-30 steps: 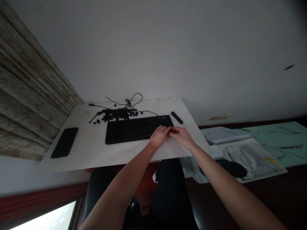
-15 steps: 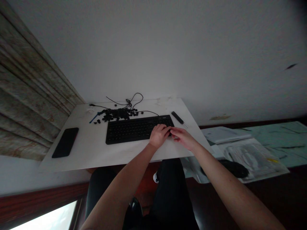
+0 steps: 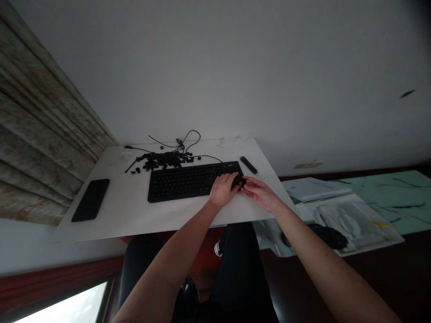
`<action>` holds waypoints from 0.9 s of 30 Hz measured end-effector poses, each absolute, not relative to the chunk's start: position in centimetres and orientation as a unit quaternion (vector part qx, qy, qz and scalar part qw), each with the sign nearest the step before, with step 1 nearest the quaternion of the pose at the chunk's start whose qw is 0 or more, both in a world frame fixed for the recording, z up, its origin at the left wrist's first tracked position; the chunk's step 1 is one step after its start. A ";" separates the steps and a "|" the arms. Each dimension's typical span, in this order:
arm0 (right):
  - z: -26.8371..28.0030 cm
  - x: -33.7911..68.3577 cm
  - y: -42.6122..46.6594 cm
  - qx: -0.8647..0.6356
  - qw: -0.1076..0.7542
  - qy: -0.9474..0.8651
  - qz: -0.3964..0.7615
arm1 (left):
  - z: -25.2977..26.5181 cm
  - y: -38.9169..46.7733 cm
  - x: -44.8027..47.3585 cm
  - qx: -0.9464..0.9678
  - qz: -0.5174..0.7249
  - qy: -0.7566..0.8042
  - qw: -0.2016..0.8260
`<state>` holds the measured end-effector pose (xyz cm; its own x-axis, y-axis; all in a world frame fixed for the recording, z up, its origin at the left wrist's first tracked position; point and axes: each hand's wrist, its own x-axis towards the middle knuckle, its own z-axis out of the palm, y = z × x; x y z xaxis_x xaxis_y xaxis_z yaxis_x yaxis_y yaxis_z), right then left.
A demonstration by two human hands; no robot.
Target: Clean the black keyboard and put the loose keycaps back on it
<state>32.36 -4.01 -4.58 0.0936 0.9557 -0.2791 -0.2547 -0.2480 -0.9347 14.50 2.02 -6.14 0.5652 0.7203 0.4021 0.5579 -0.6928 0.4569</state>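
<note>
A black keyboard (image 3: 182,183) lies on the white table, partly covered at its right end by my hands. My left hand (image 3: 222,189) lies over the number-pad area, fingers stretched forward and the thumb apart from them. Close by on the right, my right hand (image 3: 259,193) pinches a small black keycap (image 3: 244,181) at the keyboard's right edge. Its exact shape is hard to make out in the dim light. Behind the keyboard, loose black keycaps (image 3: 164,160) are heaped together with a few scattered around.
A blue thin tool (image 3: 130,166) lies left of the heap. The black cable (image 3: 181,144) loops near the wall. A dark phone (image 3: 90,200) lies at left, a black slim object (image 3: 248,164) at right. Papers and a clear bag (image 3: 350,220) sit lower right.
My right hand has shifted slightly right, away from the left fingertips, and a dark gap now shows between them. The left hand's fingertips have drawn back a little.
</note>
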 end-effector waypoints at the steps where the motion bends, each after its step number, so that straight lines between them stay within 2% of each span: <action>1: -4.6 32.5 -4.1 -0.529 0.518 -0.329 0.586 | -6.1 2.0 14.5 0.873 0.289 0.365 0.144; 19: -4.9 33.9 -4.5 -0.483 0.551 -0.280 0.620 | -6.1 2.1 14.5 0.870 0.281 0.375 0.153; 27: -5.7 34.6 -4.1 -0.519 0.550 -0.289 0.587 | -6.0 2.1 14.5 0.870 0.274 0.380 0.152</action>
<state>34.65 -4.06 -5.74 0.1445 0.9455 -0.2917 -0.3455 -0.2280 -0.9103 14.55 2.07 -6.01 0.5609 0.7445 0.3621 0.5782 -0.6653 0.4723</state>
